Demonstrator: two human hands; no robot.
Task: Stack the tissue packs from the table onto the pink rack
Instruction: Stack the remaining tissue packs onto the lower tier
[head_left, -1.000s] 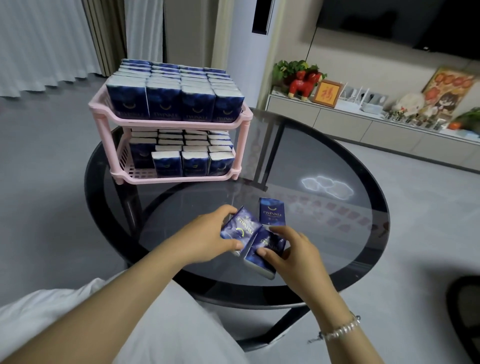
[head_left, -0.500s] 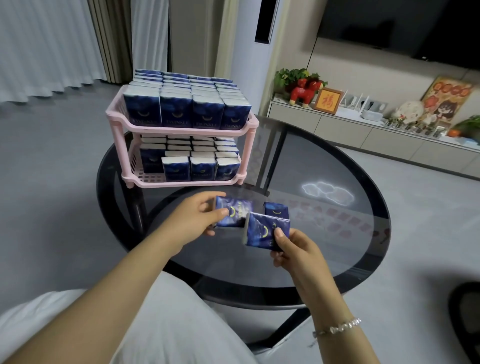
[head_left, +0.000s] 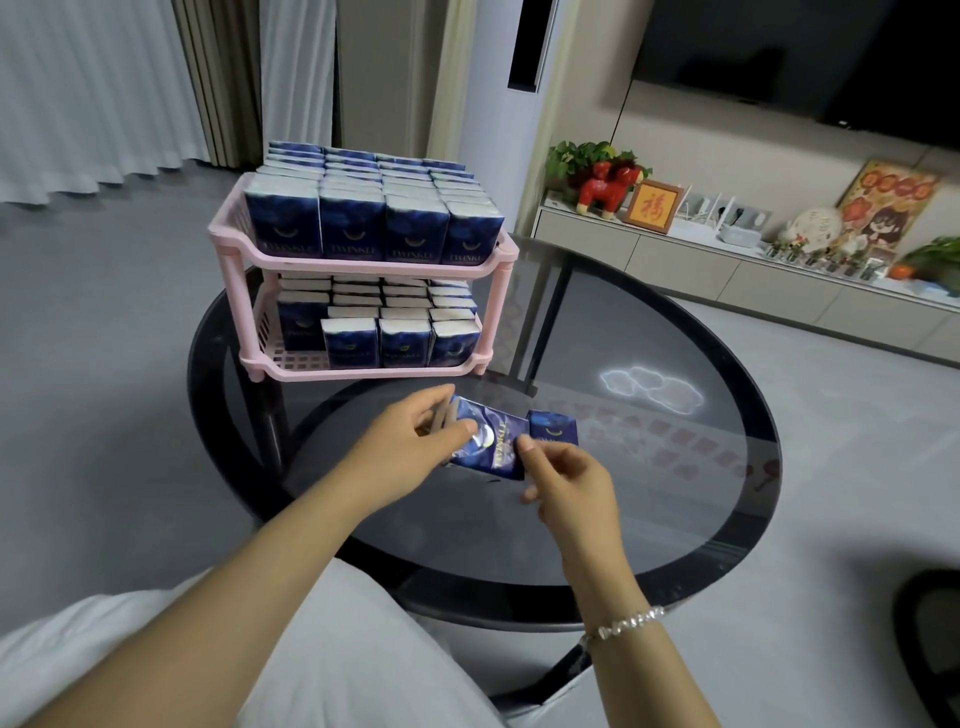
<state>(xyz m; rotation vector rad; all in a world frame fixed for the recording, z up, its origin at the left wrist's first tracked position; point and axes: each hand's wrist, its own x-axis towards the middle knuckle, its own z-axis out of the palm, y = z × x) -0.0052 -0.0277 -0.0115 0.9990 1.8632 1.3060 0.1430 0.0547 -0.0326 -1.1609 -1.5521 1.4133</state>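
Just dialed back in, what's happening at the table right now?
A person is filling the pink rack with blue tissue packs. The left hand grips tissue packs held just above the glass table, and the right hand touches their near edge with its fingertips. One more pack lies on the glass just behind them. The rack's top shelf is packed full; the lower shelf has an open spot at its front left corner.

Navy tissue packs (head_left: 488, 439), pink rack (head_left: 363, 262)
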